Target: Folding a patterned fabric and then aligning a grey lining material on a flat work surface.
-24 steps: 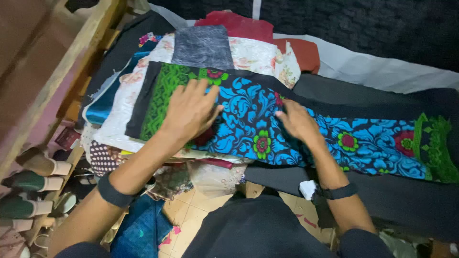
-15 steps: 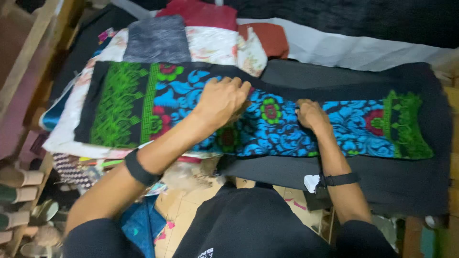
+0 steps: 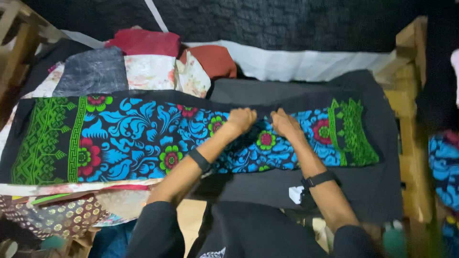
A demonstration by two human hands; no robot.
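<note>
creases are your main risk: your left hand (image 3: pixel 241 119) and right hand (image 3: pixel 285 123), fingers curled and pinching the far edge, grip the long black cloth with blue flowers and green borders (image 3: pixel 129 138) at its middle. it lies flat across the dark work surface (image 3: pixel 382 191) and the stacked fabrics (image 3: pixel 143 71), so an uneven pull could skew it or drag that pile.

A wooden-framed table (image 3: pixel 411 110) carries a black cloth (image 3: pixel 382 191). On it lies the long printed fabric (image 3: pixel 134 138), with folded pieces (image 3: pixel 143 67) stacked toward eleven o'clock.
</note>
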